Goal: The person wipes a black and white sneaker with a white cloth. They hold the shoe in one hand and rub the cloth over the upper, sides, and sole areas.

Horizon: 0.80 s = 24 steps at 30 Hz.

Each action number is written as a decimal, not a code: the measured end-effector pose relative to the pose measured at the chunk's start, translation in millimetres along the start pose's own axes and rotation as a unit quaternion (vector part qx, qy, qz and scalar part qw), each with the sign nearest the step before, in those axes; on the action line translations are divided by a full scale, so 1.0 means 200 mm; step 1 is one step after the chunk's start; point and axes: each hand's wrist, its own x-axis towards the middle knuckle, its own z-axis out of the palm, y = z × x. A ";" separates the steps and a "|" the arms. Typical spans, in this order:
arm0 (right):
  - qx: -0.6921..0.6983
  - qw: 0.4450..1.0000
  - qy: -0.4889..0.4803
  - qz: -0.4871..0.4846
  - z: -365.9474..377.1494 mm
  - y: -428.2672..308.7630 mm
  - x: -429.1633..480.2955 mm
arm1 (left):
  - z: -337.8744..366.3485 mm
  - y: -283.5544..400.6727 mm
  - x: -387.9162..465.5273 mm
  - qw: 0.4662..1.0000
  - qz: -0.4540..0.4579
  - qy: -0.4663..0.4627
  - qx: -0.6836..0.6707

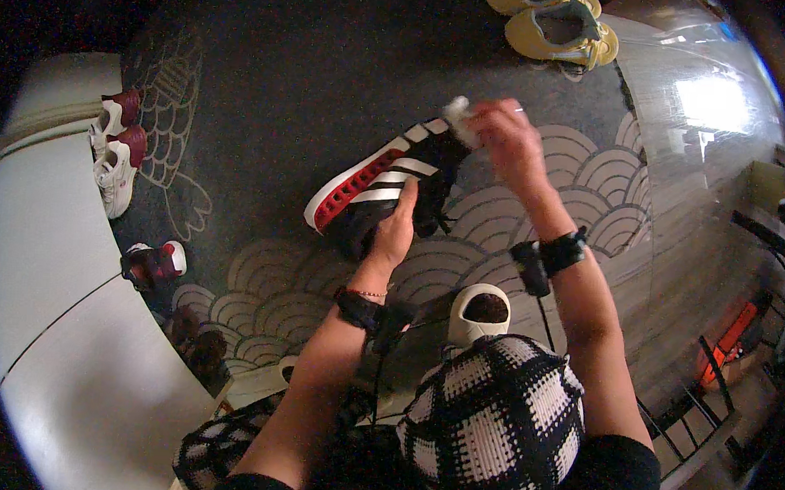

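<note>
My left hand (394, 232) grips a black sneaker (396, 177) with white side stripes and a red and white midsole. The thumb lies along the stripes; the other fingers are hidden behind or inside the shoe. The sneaker is tipped on its side above the mat, its sole edge turned up and away from me. Motion blurs my right hand (510, 141), which pinches a white wad (459, 112), perhaps tissue or cloth. That wad is at the upper right end of the sneaker; whether it touches the sole edge I cannot tell.
A dark patterned mat (272, 125) covers the floor. Yellow shoes (556, 37) stand at its far edge. White and maroon sneakers (117, 171) and a dark red shoe (155, 262) line the white cabinet (61, 214) at left. A black metal rack (693, 407) is at right.
</note>
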 end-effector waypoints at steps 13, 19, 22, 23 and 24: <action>0.260 0.916 0.179 0.248 -0.03 0.10 -0.16 | 0.02 0.01 0.00 0.996 0.040 0.008 0.077; 0.013 0.993 0.097 0.066 0.19 -0.15 -0.01 | 0.14 0.03 -0.06 0.984 0.093 0.072 0.137; 0.013 0.998 0.054 0.025 0.16 -0.17 -0.01 | 0.19 0.01 -0.05 0.986 0.103 0.057 0.120; -0.025 0.997 0.067 0.020 0.13 -0.15 0.00 | 0.20 0.00 -0.06 0.984 0.105 0.065 0.127; -0.101 0.988 0.077 0.088 0.08 -0.11 0.03 | 0.20 -0.01 -0.06 0.909 0.258 0.095 0.313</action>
